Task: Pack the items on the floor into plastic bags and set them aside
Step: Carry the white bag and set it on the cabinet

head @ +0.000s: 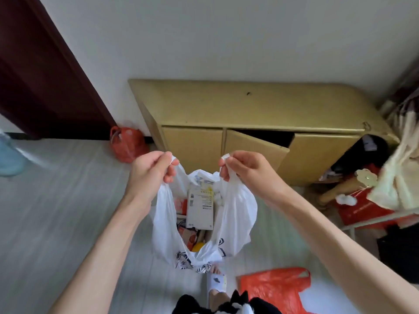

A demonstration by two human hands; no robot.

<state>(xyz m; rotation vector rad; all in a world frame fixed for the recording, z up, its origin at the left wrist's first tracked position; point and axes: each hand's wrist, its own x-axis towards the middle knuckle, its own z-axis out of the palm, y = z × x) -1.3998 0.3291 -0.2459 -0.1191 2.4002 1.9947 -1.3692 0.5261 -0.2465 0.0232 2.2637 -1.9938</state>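
Nearest the person: a foot in a white slipper on the pale floor, with a flat, crumpled red plastic bag lying just to its right.

Above that, held up off the floor: white plastic bag, mouth spread wide. Left hand pinches the left handle loop, fingers curled round it. Right hand does the same on the right handle. Hands apart, both at the same height, the bag hangs between them.

Inside the bag: a white box with a printed label and barcode, standing on end on top; orange packaging beside and below it; something yellow near the bottom. The rest is too jumbled to tell.

Further back: a yellow-tan low cabinet against the white wall, one middle door ajar. A tied red bag sits on the floor at the cabinet's left corner, near a dark red door. Right side: clutter including a red box and pale cloth. Far left edge: a light blue object, blurred.
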